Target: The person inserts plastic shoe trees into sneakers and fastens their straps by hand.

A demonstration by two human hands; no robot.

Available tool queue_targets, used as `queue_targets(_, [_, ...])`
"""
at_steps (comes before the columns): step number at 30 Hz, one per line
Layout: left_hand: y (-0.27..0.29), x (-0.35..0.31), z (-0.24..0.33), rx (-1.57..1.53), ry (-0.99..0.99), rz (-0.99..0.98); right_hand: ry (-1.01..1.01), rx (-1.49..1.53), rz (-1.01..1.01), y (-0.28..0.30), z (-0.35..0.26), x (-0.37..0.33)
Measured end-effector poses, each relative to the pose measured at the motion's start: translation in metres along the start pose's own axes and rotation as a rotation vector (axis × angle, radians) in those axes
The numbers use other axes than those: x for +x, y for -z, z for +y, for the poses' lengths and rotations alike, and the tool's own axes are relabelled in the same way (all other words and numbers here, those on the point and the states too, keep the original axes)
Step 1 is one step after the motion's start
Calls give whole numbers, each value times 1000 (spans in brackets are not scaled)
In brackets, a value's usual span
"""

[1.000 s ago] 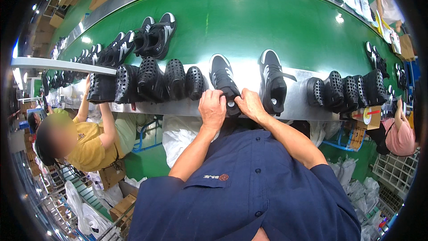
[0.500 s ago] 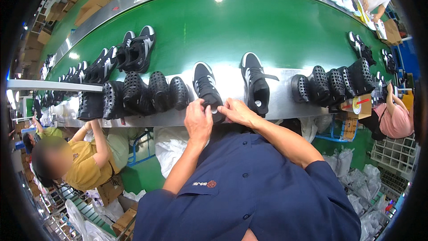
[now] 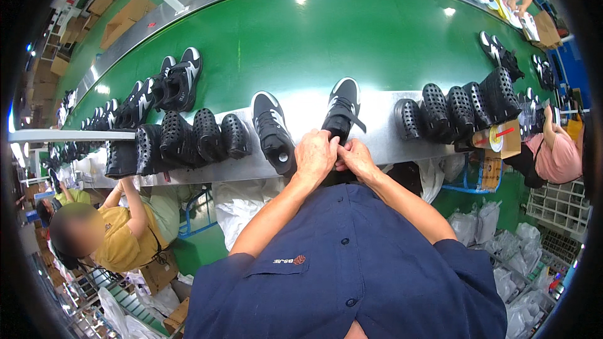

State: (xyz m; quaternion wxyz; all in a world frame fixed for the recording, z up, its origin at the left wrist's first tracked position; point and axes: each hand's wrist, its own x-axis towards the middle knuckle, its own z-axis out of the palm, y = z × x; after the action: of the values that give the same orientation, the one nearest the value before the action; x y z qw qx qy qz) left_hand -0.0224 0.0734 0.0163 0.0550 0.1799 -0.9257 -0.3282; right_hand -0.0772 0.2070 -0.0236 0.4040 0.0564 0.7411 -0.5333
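Observation:
Two black-and-grey sneakers with straps stand on the metal edge of the bench, toes pointing away from me. My left hand (image 3: 316, 154) and my right hand (image 3: 358, 159) meet at the heel opening of the right sneaker (image 3: 343, 108). Both hands have their fingers closed at its collar, and they cover much of the heel. Its strap (image 3: 355, 120) sticks out loose to the right. Just left of my left hand, untouched, is the left sneaker (image 3: 271, 127), its strap lying across the top and a pale round spot inside its heel.
Black perforated shoe-shaped forms line the edge at left (image 3: 204, 135) and right (image 3: 433, 113). More black sneakers (image 3: 182, 81) stand on the green surface (image 3: 270, 44) at far left. A person in yellow (image 3: 129, 235) works at left, another in pink (image 3: 558, 157) at right.
Both my hands have left the left sneaker's heel and moved right, onto the right sneaker's collar. The view has shifted slightly.

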Motion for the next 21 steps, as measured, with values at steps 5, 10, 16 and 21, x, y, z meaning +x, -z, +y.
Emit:
queue_targets(5, [-12,2,9,122,-44,84,96,112,-162,-11,15,8])
queue_targets(10, [-21,1,-3,173,-4,94,17,75,-61,-11,1,-2])
queue_targets(16, [-12,7,10,175,5,-65,137,-68,-146,-4,13,7])
queue_targets(21, [-11,16,4,80,90,-227,160,-103,-137,-1,-7,-8])
